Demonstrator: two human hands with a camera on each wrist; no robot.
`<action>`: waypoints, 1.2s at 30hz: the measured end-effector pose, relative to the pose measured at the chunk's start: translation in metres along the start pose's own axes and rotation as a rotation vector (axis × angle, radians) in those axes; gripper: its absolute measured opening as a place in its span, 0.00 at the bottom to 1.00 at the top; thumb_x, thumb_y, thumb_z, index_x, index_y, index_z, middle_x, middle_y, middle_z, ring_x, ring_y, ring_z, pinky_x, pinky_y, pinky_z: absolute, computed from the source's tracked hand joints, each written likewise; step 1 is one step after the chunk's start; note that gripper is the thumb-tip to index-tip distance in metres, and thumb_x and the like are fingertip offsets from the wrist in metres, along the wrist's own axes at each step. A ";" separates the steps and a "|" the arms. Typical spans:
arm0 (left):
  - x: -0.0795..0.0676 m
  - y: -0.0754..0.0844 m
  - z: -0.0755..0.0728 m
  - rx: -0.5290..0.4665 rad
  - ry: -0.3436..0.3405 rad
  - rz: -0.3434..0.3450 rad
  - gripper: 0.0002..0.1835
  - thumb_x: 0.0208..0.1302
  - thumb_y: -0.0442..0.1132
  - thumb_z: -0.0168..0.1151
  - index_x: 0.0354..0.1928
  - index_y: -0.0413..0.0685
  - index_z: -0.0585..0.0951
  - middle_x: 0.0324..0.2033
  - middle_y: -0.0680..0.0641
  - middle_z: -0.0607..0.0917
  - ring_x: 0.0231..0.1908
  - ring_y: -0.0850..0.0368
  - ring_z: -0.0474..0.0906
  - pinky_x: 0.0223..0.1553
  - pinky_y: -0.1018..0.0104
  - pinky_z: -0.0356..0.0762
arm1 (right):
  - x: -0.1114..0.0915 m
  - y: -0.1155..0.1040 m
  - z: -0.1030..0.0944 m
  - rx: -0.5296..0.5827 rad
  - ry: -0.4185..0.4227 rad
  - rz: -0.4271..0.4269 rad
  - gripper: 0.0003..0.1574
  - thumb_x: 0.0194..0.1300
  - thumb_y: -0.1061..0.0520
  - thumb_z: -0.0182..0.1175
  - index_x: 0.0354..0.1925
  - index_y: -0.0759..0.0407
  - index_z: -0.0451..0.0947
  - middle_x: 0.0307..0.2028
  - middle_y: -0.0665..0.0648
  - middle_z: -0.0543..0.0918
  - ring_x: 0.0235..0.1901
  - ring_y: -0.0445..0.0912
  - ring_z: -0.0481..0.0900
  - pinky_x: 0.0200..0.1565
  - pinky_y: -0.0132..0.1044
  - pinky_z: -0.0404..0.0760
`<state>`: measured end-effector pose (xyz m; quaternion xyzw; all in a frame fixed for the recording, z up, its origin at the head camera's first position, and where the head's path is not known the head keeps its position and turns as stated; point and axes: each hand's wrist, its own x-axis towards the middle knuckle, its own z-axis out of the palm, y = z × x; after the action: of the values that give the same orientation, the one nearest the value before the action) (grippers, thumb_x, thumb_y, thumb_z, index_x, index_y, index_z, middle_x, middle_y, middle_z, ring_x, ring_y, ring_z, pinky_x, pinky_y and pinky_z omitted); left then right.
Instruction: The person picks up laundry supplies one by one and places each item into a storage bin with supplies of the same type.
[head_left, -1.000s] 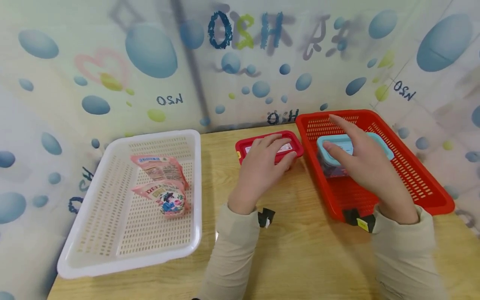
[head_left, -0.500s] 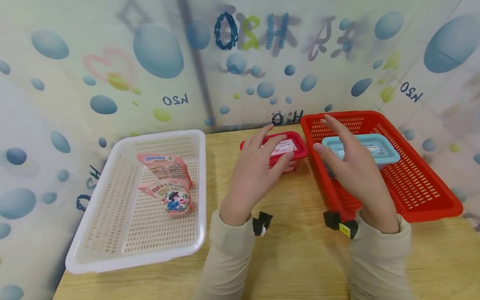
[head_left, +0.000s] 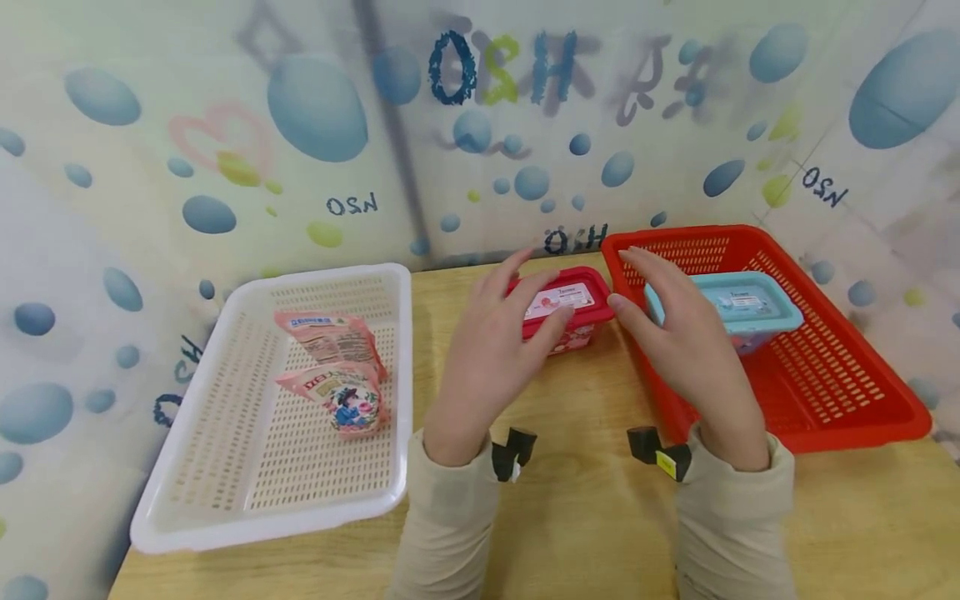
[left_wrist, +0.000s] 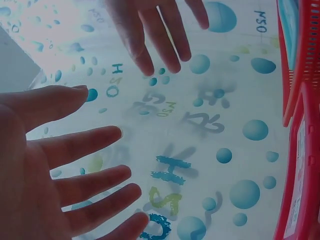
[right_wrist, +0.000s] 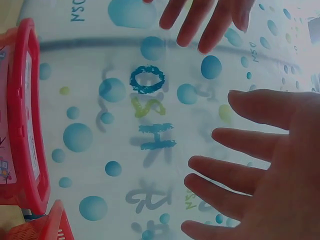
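Both hands are raised side by side with fingers spread, holding nothing. The left hand (head_left: 487, 358) hovers in front of a red-lidded plastic box (head_left: 572, 302) and hides its left end. To the right, the right hand (head_left: 686, 342) is up over the near left rim of a red basket (head_left: 840, 400), thumb close to the red box's corner. A box with a light blue lid (head_left: 750, 302) lies inside that basket, its left part covered by the right hand. In the left wrist view the left fingers (left_wrist: 95, 180) are straight; the right wrist view shows the right fingers (right_wrist: 235, 175) likewise.
On the left stands a white basket (head_left: 187, 508) holding two pink triangular packets (head_left: 352, 408). All of it rests on a wooden table (head_left: 585, 517). A patterned sheet (head_left: 420, 167) hangs right behind the baskets.
The right hand has moved left, from over the blue-lidded box to near the red box. The left hand has lifted off the red lid and drawn back slightly. The head view has shifted a little.
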<state>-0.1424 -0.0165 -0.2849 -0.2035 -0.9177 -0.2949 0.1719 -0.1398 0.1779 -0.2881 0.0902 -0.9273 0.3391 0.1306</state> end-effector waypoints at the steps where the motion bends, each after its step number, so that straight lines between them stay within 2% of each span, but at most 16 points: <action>1: 0.000 0.000 0.000 -0.006 -0.009 -0.004 0.24 0.59 0.56 0.53 0.57 0.60 0.71 0.63 0.56 0.59 0.59 0.58 0.57 0.51 0.59 0.67 | -0.001 0.001 0.001 -0.004 -0.001 0.004 0.37 0.61 0.44 0.53 0.66 0.45 0.55 0.65 0.53 0.57 0.63 0.52 0.54 0.50 0.60 0.65; 10: -0.001 -0.006 0.000 0.006 -0.046 -0.039 0.24 0.60 0.55 0.52 0.58 0.59 0.70 0.61 0.53 0.64 0.59 0.57 0.58 0.53 0.58 0.65 | 0.002 0.004 0.015 -0.023 -0.031 0.002 0.37 0.61 0.44 0.53 0.65 0.48 0.55 0.65 0.54 0.57 0.63 0.52 0.54 0.53 0.59 0.63; 14: 0.000 -0.010 0.000 0.017 -0.089 -0.085 0.25 0.60 0.57 0.51 0.59 0.60 0.70 0.61 0.53 0.64 0.59 0.57 0.58 0.53 0.57 0.65 | 0.004 0.003 0.020 -0.037 -0.044 0.022 0.37 0.61 0.44 0.54 0.65 0.48 0.56 0.65 0.54 0.56 0.63 0.52 0.53 0.53 0.58 0.63; 18: 0.004 -0.016 0.002 0.044 -0.101 -0.133 0.25 0.60 0.58 0.50 0.58 0.60 0.70 0.60 0.52 0.65 0.59 0.56 0.59 0.53 0.55 0.65 | 0.008 0.004 0.025 -0.040 -0.056 0.019 0.37 0.60 0.44 0.54 0.65 0.49 0.56 0.65 0.54 0.56 0.63 0.52 0.54 0.53 0.58 0.63; 27: 0.011 -0.029 0.011 0.101 -0.114 -0.208 0.25 0.60 0.58 0.50 0.57 0.59 0.71 0.59 0.52 0.66 0.58 0.53 0.60 0.54 0.54 0.64 | 0.015 0.011 0.036 -0.056 -0.090 0.031 0.38 0.60 0.44 0.55 0.65 0.49 0.56 0.65 0.55 0.56 0.63 0.53 0.53 0.54 0.58 0.61; 31: 0.014 -0.030 0.017 0.147 -0.136 -0.213 0.26 0.60 0.58 0.50 0.58 0.58 0.70 0.59 0.50 0.66 0.58 0.52 0.59 0.54 0.54 0.63 | 0.020 0.011 0.042 -0.061 -0.131 0.040 0.40 0.59 0.44 0.55 0.66 0.50 0.55 0.66 0.55 0.54 0.63 0.52 0.52 0.54 0.56 0.62; 36: 0.017 -0.033 0.027 0.164 -0.123 -0.223 0.24 0.61 0.53 0.52 0.57 0.56 0.71 0.59 0.48 0.66 0.57 0.51 0.60 0.53 0.54 0.65 | 0.024 0.011 0.052 -0.096 -0.149 0.040 0.39 0.60 0.50 0.57 0.66 0.55 0.55 0.66 0.57 0.54 0.64 0.54 0.52 0.55 0.54 0.63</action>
<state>-0.1784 -0.0199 -0.3138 -0.1035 -0.9644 -0.2231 0.0975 -0.1749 0.1506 -0.3258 0.0901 -0.9513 0.2890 0.0586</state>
